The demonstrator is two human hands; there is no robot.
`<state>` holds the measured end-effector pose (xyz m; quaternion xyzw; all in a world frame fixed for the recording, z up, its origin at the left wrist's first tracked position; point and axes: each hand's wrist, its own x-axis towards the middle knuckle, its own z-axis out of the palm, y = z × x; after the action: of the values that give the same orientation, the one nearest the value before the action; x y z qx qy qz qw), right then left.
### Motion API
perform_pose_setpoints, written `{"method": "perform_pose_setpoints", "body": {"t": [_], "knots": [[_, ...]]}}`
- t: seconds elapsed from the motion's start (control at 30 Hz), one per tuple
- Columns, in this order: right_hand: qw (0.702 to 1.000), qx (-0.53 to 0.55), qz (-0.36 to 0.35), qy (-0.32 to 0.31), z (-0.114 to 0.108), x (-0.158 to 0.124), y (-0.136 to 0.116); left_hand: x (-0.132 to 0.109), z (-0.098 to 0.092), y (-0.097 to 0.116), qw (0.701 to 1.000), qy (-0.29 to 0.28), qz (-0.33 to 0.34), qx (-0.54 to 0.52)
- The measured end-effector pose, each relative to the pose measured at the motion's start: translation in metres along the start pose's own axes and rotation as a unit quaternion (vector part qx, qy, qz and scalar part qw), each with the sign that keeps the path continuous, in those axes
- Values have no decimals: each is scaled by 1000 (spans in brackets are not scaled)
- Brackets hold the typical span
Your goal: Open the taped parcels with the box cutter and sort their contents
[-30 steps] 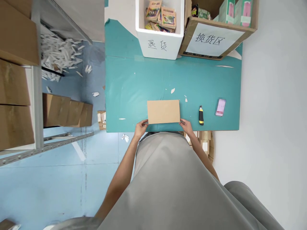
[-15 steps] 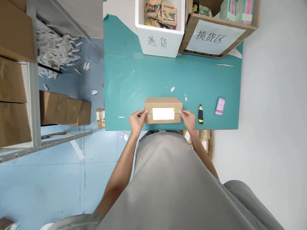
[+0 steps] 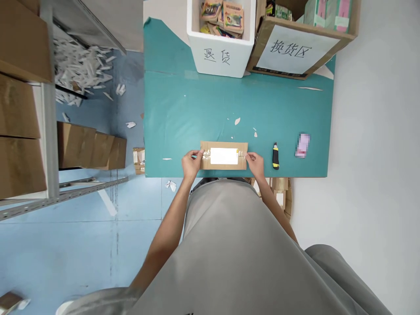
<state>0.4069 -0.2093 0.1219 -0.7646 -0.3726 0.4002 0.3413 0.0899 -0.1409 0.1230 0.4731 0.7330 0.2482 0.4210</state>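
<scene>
A small cardboard box point(image 3: 223, 167) with a white label point(image 3: 224, 156) is at the front edge of the green table, its labelled face toward me. Clear tape shows at both ends of that face. My left hand point(image 3: 191, 164) pinches the box's left end between thumb and fingers. At the right end, my right hand point(image 3: 255, 163) grips it the same way. A black and yellow box cutter point(image 3: 275, 156) lies on the table just right of my right hand.
Behind stand a white foam bin point(image 3: 220, 59) holding small packs and a lettered carton point(image 3: 295, 50). A pixelated pink item point(image 3: 302, 145) lies at right on the green table point(image 3: 183, 109). Shelving point(image 3: 49, 144) with cartons stands left; paper scraps litter the floor.
The box has tipped, so its upper side no longer shows and only the labelled face is in view. Both hands have stayed on its ends and drawn slightly closer together.
</scene>
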Motion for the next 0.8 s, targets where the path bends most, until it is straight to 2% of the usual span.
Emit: {"method": "perform_pose_setpoints", "body": {"t": [0.17,0.33,0.4,0.53,0.7,0.8], "knots": [[999,32,15,-21,-12,-12,27,-3,-9,-28,996,-27,-40,-77],[991,10,54,-121,-9,-26,42,-15,-8,-43,987,-125,-59,-76],[989,9,56,-136,-4,-28,39,-19,-5,-41,985,-141,-49,-83],[992,39,26,-119,-7,-22,24,-20,-9,-29,985,-140,-36,-89],[995,33,-24,-93,-23,-1,-1,-7,-18,-8,988,-118,-18,-95],[994,-12,-22,-103,-21,11,-11,3,-14,4,991,-109,-38,-66]]}}
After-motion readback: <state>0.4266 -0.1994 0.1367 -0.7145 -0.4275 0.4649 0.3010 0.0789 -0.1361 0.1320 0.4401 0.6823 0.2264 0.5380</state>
